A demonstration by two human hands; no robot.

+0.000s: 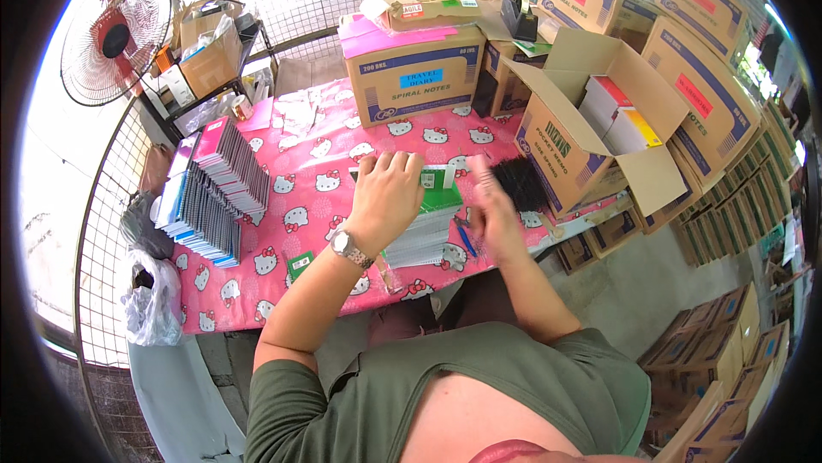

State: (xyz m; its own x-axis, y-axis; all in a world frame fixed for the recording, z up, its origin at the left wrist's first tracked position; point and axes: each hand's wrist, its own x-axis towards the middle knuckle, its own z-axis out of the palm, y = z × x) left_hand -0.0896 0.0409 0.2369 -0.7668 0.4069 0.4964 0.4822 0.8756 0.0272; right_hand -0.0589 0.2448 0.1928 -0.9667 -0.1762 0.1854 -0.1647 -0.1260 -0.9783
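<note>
A stack of spiral notepads [419, 242] with a green cover on top stands near the table's front edge. My left hand [387, 193], a watch on its wrist, lies over the upper left of that stack. Its fingers are curled down on the top green notepad [443, 192], and the fingertips are partly hidden. Just right of the stack is my right hand [494, 210], smeared by motion, so its grip is unclear. A blue pen-like tool [465, 238] rests between the stack and that hand. Several black bristle-like strips [520, 184] lie beyond it.
Rows of blue and pink notepads [201, 202] stand on the left of the pink tablecloth [231, 287], near a small green card [300, 265]. An open carton [561, 151] holding packs is at right; a closed carton [419, 78] sits behind. A fan [116, 39] stands far left.
</note>
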